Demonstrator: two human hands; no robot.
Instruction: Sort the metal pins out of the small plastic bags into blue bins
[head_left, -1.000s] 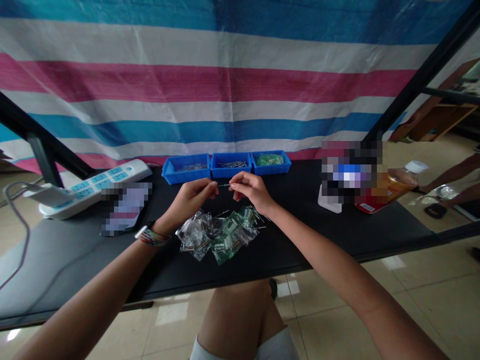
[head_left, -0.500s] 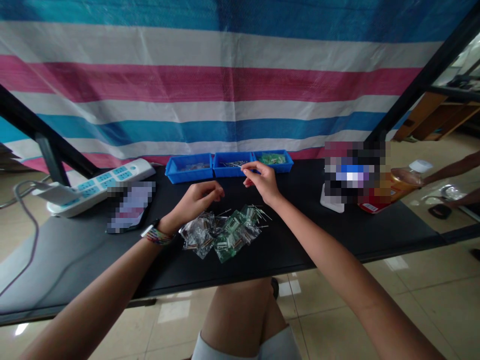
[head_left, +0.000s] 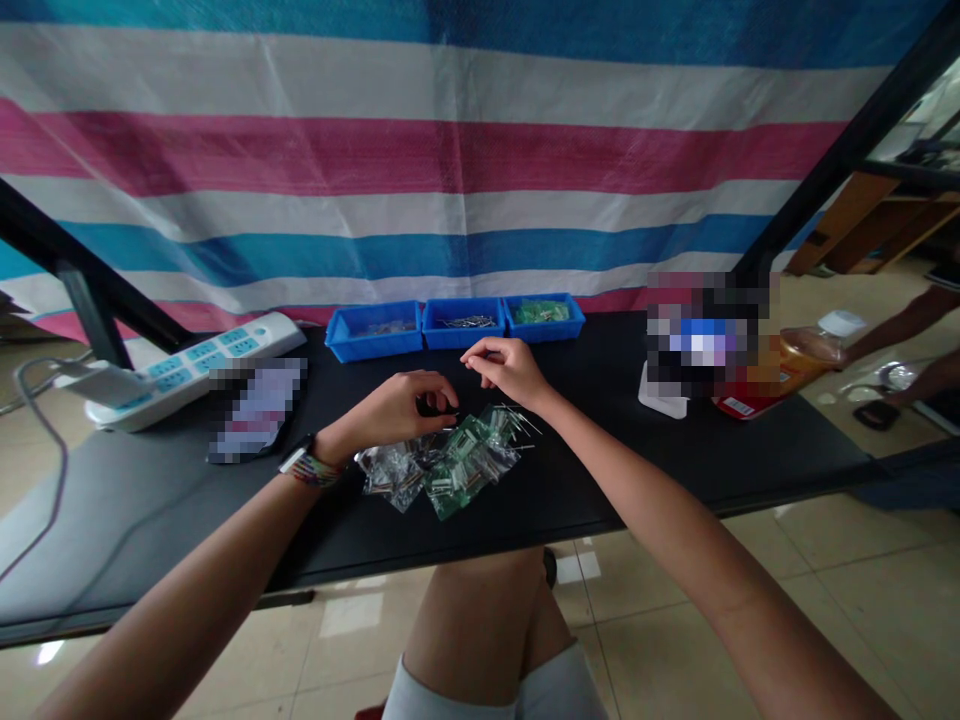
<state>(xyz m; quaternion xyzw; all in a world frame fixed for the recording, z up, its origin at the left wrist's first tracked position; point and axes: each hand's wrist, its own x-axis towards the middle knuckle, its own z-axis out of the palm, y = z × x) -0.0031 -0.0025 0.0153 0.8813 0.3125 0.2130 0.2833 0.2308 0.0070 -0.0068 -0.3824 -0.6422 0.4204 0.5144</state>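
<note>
Whether the right fingers (head_left: pixel 487 345) pinch anything is too small to tell.

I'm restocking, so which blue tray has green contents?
The rightmost blue tray; the middle tray holds thin metal pieces, and the left tray shows no green.

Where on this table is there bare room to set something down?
One patch of the table lies between the right hand and the bottle; another lies in front of the phone, left of the left forearm. The middle is crowded: the left hand, bags and loose pins bunch before the blue trays.
</note>
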